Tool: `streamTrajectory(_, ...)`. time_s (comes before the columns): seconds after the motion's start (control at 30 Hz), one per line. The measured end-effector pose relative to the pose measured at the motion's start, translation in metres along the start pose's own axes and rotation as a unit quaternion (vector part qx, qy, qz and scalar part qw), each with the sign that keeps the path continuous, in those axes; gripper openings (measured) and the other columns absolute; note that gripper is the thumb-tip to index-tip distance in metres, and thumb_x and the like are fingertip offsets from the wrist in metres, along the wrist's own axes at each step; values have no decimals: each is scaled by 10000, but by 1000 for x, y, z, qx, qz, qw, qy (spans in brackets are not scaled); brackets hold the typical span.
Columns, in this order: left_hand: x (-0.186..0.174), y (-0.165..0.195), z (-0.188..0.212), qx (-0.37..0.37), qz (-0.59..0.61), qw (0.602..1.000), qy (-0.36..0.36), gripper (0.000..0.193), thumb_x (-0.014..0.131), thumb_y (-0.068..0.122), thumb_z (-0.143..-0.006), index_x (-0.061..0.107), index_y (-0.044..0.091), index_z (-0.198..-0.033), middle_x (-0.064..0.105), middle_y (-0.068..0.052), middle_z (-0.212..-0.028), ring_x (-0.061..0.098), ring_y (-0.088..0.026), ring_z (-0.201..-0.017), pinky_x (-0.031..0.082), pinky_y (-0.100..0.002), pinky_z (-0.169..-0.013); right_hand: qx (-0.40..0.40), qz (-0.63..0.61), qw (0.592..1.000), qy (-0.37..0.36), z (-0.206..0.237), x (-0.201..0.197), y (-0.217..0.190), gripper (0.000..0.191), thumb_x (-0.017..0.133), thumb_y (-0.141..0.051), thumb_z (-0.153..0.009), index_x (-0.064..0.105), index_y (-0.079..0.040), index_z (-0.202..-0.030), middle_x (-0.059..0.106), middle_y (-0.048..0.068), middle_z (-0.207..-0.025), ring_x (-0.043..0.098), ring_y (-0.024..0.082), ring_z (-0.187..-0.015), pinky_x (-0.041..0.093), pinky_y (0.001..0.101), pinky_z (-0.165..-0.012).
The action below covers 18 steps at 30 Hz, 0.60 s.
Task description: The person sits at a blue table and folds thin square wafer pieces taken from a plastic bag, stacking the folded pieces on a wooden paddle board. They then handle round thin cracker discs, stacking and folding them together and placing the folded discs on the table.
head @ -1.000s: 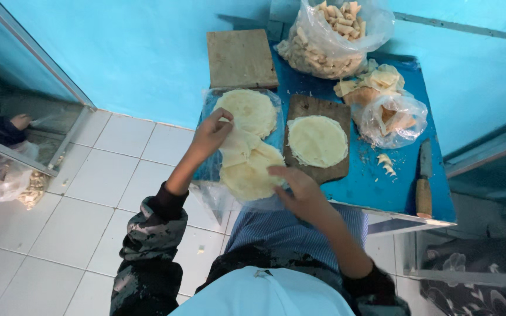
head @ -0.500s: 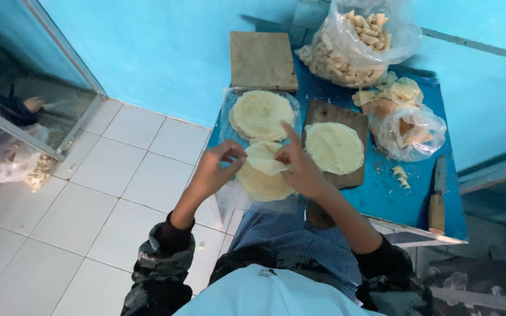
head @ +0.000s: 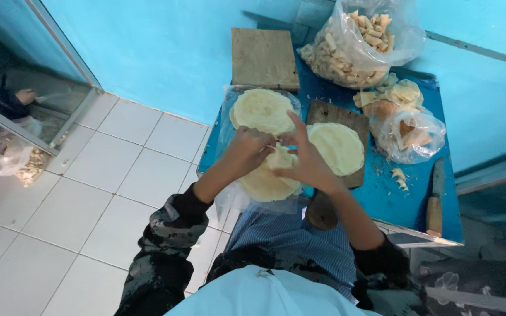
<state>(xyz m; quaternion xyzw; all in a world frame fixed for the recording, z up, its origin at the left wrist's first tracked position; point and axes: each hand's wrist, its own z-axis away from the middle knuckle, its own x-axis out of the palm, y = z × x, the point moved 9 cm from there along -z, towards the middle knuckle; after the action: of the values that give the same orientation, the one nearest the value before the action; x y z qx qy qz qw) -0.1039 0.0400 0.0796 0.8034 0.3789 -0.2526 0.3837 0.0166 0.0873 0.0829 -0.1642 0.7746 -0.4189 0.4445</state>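
1. My left hand [head: 247,149] and right hand [head: 308,167] meet over the near edge of the blue bench [head: 393,199]; the fingers [head: 293,136] of both pinch a small folded piece of dough [head: 281,158] between them.
2. Directly beneath the piece lies a round dough sheet [head: 262,186] on clear plastic.
3. Just right, a second round sheet [head: 338,146] rests on a dark wooden board [head: 335,111]; a third sheet [head: 262,109] lies just beyond my hands.
4. A wooden-handled knife [head: 436,199] lies near the bench's right edge, with dough scraps [head: 399,177] beside it.
5. Farther back: a small bag of folded pieces [head: 411,134], a bare wooden board [head: 263,58] and a large clear bag of pastries [head: 358,44].
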Motion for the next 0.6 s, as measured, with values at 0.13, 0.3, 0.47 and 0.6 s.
streamTrajectory(0.13, -8, -8, 4, -51, 133, 989, 47, 254, 774, 155, -863, 623, 62, -1045, 700, -97, -957, 705, -313, -937, 516, -421, -845, 48, 1, 998, 49, -17, 17, 11, 1078, 756, -18, -861, 44, -172, -1656, 686, 65, -922, 695, 216, -840, 564, 362, -790)
streamTrajectory(0.3, -20, -14, 23, -24, 139, 988, 64, 505, 824, 158, -776, 593, 39, -1208, 645, -154, -1176, 627, -355, -1126, 508, -430, -952, 44, -54, 992, 109, -12, 3, 40, 973, 715, 50, -886, 136, -154, -1642, 620, 34, -784, 643, 118, -720, 562, 284, -670)
streamTrajectory(0.47, 0, -18, 31, -23, 4, 1000, -20, 541, 847, 209, -749, 615, 76, -1219, 603, -139, -1243, 553, -376, -1188, 461, -465, -952, 77, -106, 970, 205, 28, -36, 73, 921, 695, 85, -891, 181, -146, -1620, 621, 25, -842, 629, 107, -738, 535, 271, -647)
streamTrajectory(0.6, 8, -25, 25, -65, -33, 995, -68, 592, 847, 228, -720, 601, 64, -1233, 585, -149, -1228, 553, -393, -1163, 444, -501, -882, 9, -165, 959, 228, 47, -61, 58, 826, 673, 106, -951, 241, -120, -1618, 640, 42, -989, 673, 131, -902, 558, 274, -794)
